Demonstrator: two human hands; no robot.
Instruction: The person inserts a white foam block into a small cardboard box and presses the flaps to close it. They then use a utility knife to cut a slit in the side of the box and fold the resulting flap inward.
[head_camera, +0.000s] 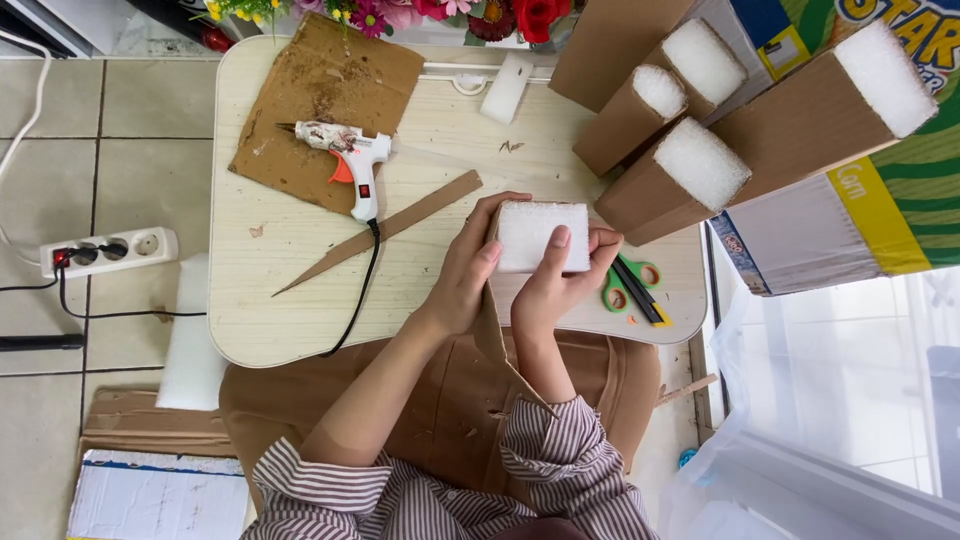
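Both hands are gripping a square white foam block wrapped in brown cardboard (540, 236), holding it upright just above the near edge of the pale wooden tabletop (270, 300). The left hand (470, 262) is clasping the block's left side, fingers curled around the cardboard, while the right hand (560, 280) is closing on the lower right, its thumb pressing on the foam face. Just right of the hands, green-handled scissors (625, 285) and a yellow-and-black utility knife (645, 295) are lying together. A white glue gun with an orange trigger (350, 160) is resting on a flat cardboard sheet (310, 80), beside a long tapered cardboard strip (400, 225). Three cardboard-wrapped foam columns (670, 180) are standing nearby.
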